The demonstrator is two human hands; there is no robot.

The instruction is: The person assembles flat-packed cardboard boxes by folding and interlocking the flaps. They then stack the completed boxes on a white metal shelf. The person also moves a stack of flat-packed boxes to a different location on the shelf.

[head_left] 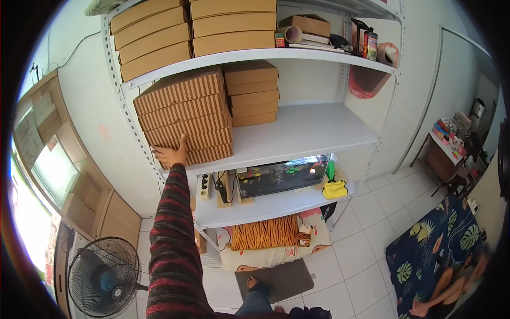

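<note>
My left hand [171, 154], in a dark red-and-black striped sleeve, presses on the lower front of a stack of striped cardboard boxes [186, 106]. Its fingers are spread, with the thumb pointing up. Several flat boxes make up this stack, at the left end of the middle shelf [313, 125]. Close on its right stands a shorter pile of plain brown boxes [252, 93]. My right hand does not show.
More brown boxes [234, 26] fill the top shelf [255, 58]. Below stands a lit fish tank [281, 178] beside a yellow cloth [335, 189]. A fan [103, 276] is at lower left, a grey mat [276, 282] underfoot. Someone's bare legs [441, 292] rest on a leafy-patterned mattress [409, 255].
</note>
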